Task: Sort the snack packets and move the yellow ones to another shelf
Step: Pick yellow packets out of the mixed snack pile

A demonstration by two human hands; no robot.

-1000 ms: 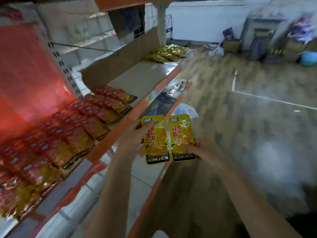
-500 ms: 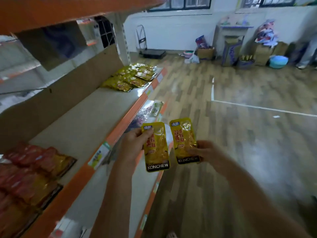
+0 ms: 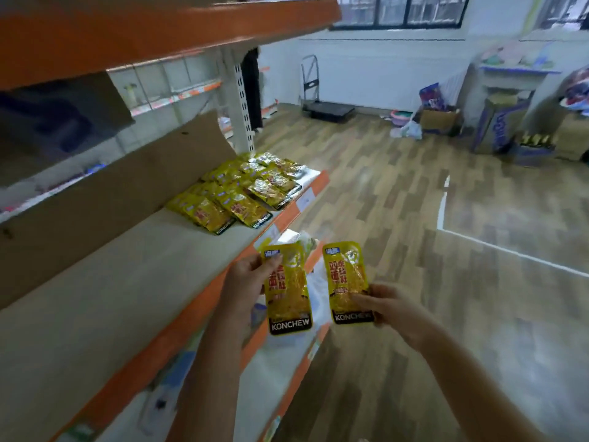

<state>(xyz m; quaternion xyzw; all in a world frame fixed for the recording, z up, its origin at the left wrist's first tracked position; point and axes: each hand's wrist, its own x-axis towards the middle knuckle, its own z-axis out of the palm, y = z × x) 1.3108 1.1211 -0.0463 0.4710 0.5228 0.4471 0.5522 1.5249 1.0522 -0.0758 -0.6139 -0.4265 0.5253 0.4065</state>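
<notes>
My left hand (image 3: 247, 279) grips a yellow KONCHEW snack packet (image 3: 288, 295) by its upper left edge, held upright in front of the shelf's orange lip. My right hand (image 3: 387, 306) holds a second yellow packet (image 3: 345, 280) by its lower right corner, just to the right of the first, over the floor. Farther along the same beige shelf (image 3: 121, 275) lies a group of several yellow packets (image 3: 242, 193), in overlapping rows near the shelf's far end. The red packets are out of view.
A brown cardboard sheet (image 3: 105, 199) leans along the shelf's back. An orange-edged shelf (image 3: 159, 30) hangs overhead and lower shelves (image 3: 280, 352) jut out below my hands. To the right is wooden floor, with boxes (image 3: 439, 121) and a hand trolley (image 3: 325, 106) by the far wall.
The view has swung right along the shelf: the red packets have slid out of sight and the yellow group has come nearer. Both hands still hold their packets, now slightly farther apart.
</notes>
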